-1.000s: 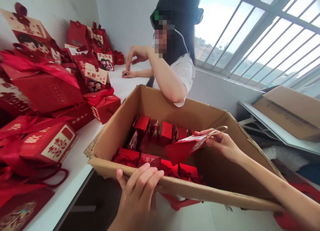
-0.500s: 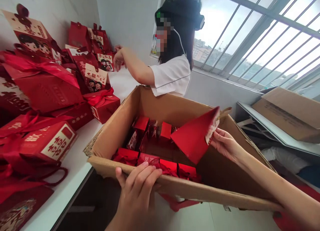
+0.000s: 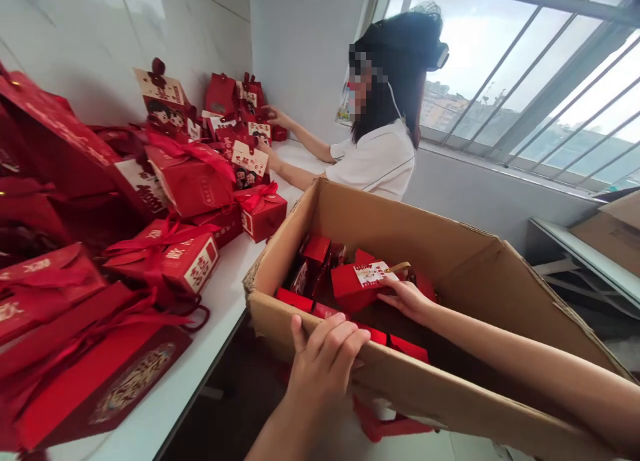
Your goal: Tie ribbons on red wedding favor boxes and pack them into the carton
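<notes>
Looks like smooth, faintly glossy card on the held red box (image 3: 347,288); reads as matt cardboard on the carton (image 3: 405,214), rough at one corner; gleams like satin cloth in the ribbons (image 3: 207,156); appears smooth on the white tabletop (image 3: 220,308); shines like polished tile on the wall (image 3: 210,34); looks metal in the window bars (image 3: 493,74).

Reds against brown and white

The small bag (image 3: 353,289) is plain red with a white panel (image 3: 371,273) and gold-toned handle (image 3: 399,267); the panel's print seems reddish — blur hides the rest. The carton (image 3: 283,318) is plain brown. On the white bench (image 3: 227,308), one red box (image 3: 173,258) wears a cream label (image 3: 202,266) with dark red characters — another bag (image 3: 163,104), cream-topped, shows cartoon faces.
</notes>
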`<state>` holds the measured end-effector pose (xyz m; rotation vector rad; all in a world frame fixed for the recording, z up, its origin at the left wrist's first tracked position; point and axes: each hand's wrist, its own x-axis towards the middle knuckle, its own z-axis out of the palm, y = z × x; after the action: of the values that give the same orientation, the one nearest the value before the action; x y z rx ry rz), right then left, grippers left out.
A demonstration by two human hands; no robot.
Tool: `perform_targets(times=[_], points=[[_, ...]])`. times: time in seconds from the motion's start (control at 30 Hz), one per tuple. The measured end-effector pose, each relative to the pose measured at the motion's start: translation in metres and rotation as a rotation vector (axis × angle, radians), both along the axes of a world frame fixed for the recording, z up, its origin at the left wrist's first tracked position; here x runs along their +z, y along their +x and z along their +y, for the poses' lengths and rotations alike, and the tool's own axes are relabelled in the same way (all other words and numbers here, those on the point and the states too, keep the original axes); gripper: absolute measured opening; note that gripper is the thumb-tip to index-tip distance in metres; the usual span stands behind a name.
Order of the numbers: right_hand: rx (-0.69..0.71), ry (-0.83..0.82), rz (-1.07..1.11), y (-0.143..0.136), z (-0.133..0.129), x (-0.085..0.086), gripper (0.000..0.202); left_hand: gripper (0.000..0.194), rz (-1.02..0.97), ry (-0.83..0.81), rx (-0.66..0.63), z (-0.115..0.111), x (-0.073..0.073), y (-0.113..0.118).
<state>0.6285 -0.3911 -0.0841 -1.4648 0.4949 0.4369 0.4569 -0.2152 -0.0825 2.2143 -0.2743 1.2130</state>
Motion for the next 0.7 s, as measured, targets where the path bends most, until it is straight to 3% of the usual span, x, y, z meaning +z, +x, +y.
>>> perform_targets(times=[0.17,0.3,0.53,0.7], points=[[0.098,-0.036,0.070,0.002,0.012,-0.042,0.013,0.020,-0.023,0.022,-0.028,0.003,-0.001,0.000],[0.148,-0.086,0.033,0.005,0.005,-0.060,0.018,0.019,-0.006,0.037,-0.032,0.004,-0.005,0.000],[0.252,-0.292,-0.209,0.011,-0.015,-0.047,0.011,0.019,-0.094,0.055,-0.022,0.002,-0.011,0.005],[0.343,-0.576,-0.453,0.005,-0.008,-0.049,0.017,0.021,-0.127,0.058,-0.016,0.000,-0.013,0.007]])
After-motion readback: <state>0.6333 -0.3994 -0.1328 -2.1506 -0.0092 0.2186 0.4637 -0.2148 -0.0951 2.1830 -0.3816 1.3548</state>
